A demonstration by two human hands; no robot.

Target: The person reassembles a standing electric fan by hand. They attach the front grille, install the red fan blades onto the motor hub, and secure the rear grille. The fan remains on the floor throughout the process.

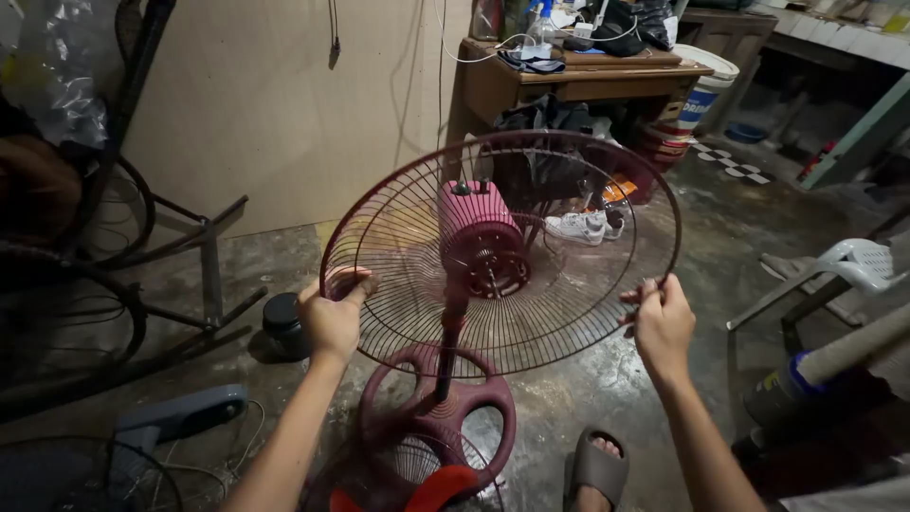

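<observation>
A dark red pedestal fan stands on the concrete floor in front of me. Its round wire rear guard [569, 303] faces me, with the pink-red motor housing [477, 228] and bare shaft at the centre. My left hand [332, 318] grips the guard's rim on the left side. On the right side my right hand [662, 322] pinches the rim. The fan's pole runs down to a round red base [493, 408] with oval cut-outs. No blade sits on the shaft.
A second wire guard and red blade piece [417, 479] lie at the base. A black jar [282, 322] stands left, near black metal frames [204, 265]. A wooden desk [578, 81], white shoes [583, 228], a white plastic chair [858, 261] and my sandalled foot [597, 469] surround the fan.
</observation>
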